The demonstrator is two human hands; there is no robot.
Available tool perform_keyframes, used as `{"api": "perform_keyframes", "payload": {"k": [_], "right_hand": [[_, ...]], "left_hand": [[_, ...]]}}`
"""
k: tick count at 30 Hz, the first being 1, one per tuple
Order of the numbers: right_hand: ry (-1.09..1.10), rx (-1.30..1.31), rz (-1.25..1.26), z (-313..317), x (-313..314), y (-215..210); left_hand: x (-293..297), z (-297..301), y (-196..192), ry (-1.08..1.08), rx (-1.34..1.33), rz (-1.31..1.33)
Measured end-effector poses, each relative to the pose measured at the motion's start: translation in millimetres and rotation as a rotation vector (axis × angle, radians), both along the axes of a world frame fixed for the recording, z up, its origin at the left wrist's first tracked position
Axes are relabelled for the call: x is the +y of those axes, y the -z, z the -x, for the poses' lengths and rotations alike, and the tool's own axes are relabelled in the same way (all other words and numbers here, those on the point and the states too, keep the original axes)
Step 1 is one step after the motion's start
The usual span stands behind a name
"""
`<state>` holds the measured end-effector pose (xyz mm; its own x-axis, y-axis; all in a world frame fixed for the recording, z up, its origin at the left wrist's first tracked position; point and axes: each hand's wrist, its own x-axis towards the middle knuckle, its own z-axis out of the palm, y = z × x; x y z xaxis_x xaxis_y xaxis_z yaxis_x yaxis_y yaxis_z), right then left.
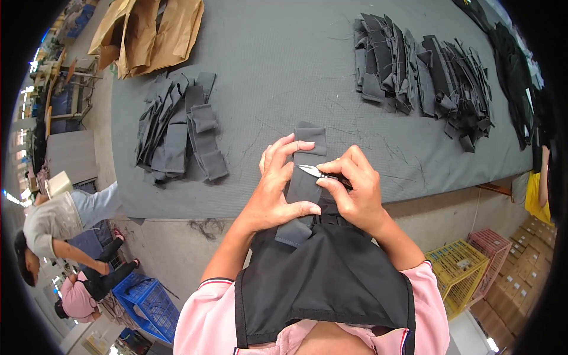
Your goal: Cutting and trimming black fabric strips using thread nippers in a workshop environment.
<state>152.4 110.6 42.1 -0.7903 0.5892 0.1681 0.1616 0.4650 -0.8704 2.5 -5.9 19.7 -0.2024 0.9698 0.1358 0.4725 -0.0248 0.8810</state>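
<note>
A dark grey fabric strip (305, 188) lies at the near edge of the table, its lower end hanging over toward my lap. My left hand (271, 188) holds it down, fingers across the upper part and thumb pressed near the bottom. In my right hand (359, 188) is a small pair of thread snips (310, 170), gripped between thumb and fingers. Their pointed silver blades rest over the middle of the strip, aimed left; the handle is mostly hidden by my fingers. Whether the blades touch the cloth I cannot tell.
Grey strips pile up on the table (266, 65) at left (177, 130) and far right (420, 71). A brown paper bag (151, 35) stands far left. Loose threads lie about. Blue (148, 302) and yellow crates (455, 266) stand on the floor; people are at left and right.
</note>
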Motion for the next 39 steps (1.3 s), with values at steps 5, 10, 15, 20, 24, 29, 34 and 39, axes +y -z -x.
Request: {"api": "perform_keyframes", "payload": {"k": [5,10,15,20,24,29,34,39], "right_hand": [[0.186,0.12,0.225,-4.3,-5.5,-0.3],[0.083,0.066,0.661,-11.5,-12.5,14.8],[0.074,0.045,0.71,1.3,-18.7,14.9],[0.122,0.09,0.505,11.4,-3.4,7.9],[0.078,0.065,0.285,30.0,13.6,3.5],[-0.049,0.019,0.206,48.1,16.4,-3.6],[-0.245,-0.152,0.255,44.0,23.3,-9.3],[-0.223,-0.055,0.182,34.4,19.0,-7.5]], "left_hand": [[1.4,-0.2,-1.0,-0.119,-0.044,-0.055],[4.0,-4.0,1.8,-0.411,-0.29,-0.096],[1.9,-6.3,12.9,-0.306,-0.147,-0.124],[4.1,-15.9,3.2,-0.157,-0.019,-0.078],[11.0,-12.6,0.3,-0.164,0.034,-0.098],[1.5,-4.2,-1.3,-0.203,0.068,-0.133],[-8.0,-18.2,12.3,-0.213,0.051,-0.135],[-3.8,-36.4,15.1,-0.273,0.004,-0.168]]}}
